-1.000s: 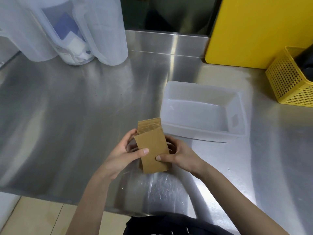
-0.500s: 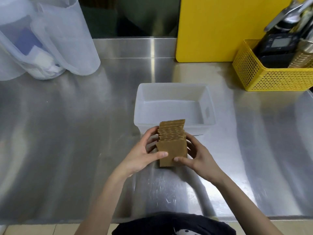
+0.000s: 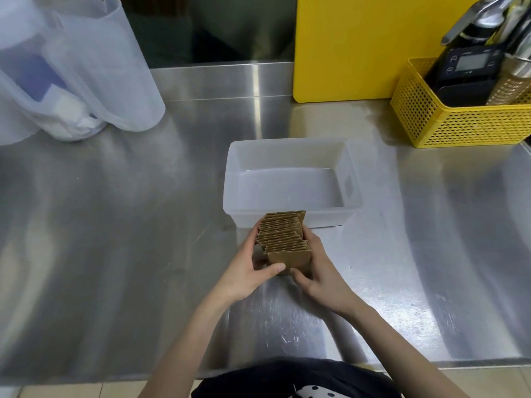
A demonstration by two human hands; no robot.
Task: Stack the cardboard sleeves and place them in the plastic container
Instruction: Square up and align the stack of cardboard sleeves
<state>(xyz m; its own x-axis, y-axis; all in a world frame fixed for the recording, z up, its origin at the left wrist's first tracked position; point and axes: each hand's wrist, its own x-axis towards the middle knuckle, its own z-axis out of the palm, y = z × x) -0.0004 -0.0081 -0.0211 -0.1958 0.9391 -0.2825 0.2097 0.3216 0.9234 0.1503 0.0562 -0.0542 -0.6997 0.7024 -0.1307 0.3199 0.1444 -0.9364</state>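
So we've got both bare forearms reaching forward, hands close together. Our left hand (image 3: 247, 271) and right hand (image 3: 319, 268) clamp opposite sides of the cardboard sleeves (image 3: 283, 239), thumbs pressing the near face, tips almost meeting.

- A brushed stainless-steel counter (image 3: 120, 225) filled most of the view, its surface streaked with soft reflections of overhead light.
- A low steel upstand (image 3: 218, 81) ran along the counter's back edge, with a dark, dim recess (image 3: 212, 27) above it.
- A yellow board (image 3: 365, 44) stood upright against the back, right of centre.
- Pale tiled floor (image 3: 94, 390) showed below the counter's near edge.
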